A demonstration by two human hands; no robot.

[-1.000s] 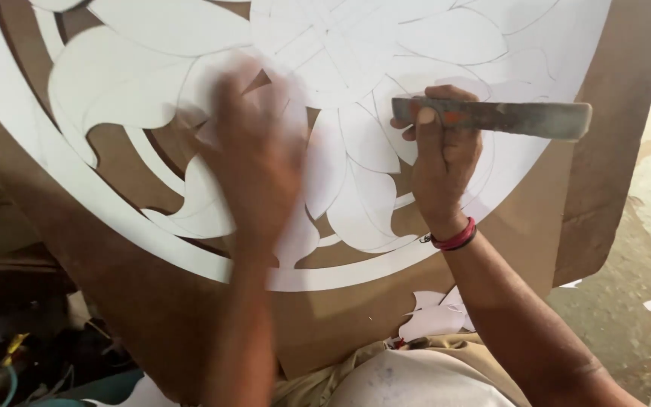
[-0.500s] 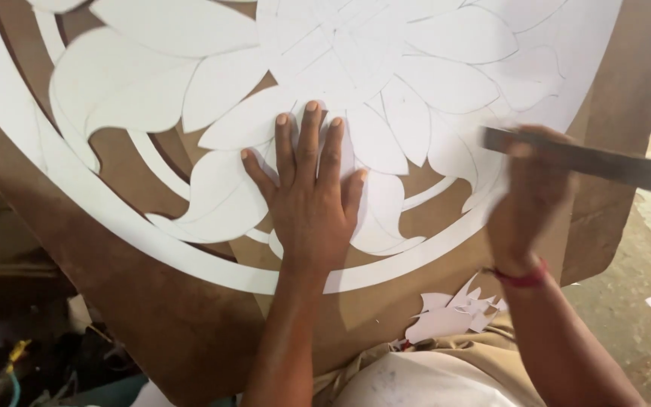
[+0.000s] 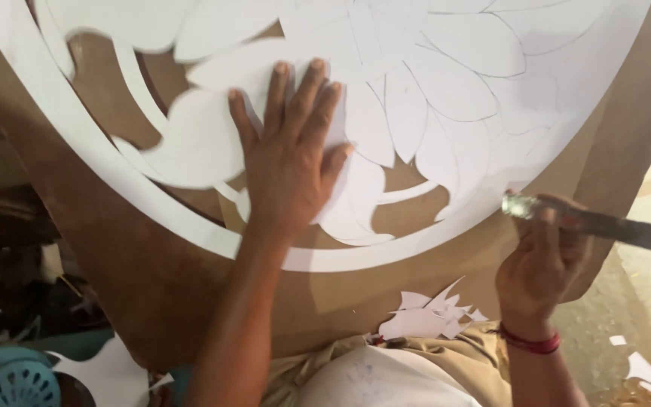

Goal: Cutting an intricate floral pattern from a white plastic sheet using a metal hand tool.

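So a big brown board (image 3: 152,294) is laid across the lap, and a white flower stencil (image 3: 453,98) is spread flat over most of it. The left hand (image 3: 288,162) is pressed palm-down, fingers splayed, on the petals left of centre. The right hand (image 3: 540,264) is clenched around a long metal blade (image 3: 627,230), held just off the stencil's lower right rim, long axis running out rightward. White paper scraps (image 3: 427,316) are left below.
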